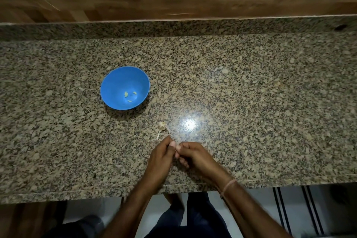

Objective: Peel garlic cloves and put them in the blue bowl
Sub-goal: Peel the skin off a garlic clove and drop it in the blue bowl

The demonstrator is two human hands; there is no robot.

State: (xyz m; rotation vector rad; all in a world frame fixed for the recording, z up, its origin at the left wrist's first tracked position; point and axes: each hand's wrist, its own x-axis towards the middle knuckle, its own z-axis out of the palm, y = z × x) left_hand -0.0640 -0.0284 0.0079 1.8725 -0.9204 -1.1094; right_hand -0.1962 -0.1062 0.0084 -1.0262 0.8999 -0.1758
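A blue bowl [116, 83] stands on the granite counter at centre left, with three pale peeled cloves [130, 96] on its bottom. A remnant of a garlic bulb with loose papery skin [161, 126] lies on the counter to the right of and nearer than the bowl. Just in front of it my left hand [161, 157] and my right hand [190, 155] meet with curled fingers and thumbs tip to tip. They pinch something small between them, almost wholly hidden; I take it for a garlic clove.
The speckled granite counter [251, 102] runs across the whole view, with a raised granite lip and a wooden wall behind. A bright lamp glare [189, 123] sits right of the garlic. The counter's front edge lies under my forearms, with tiled floor below.
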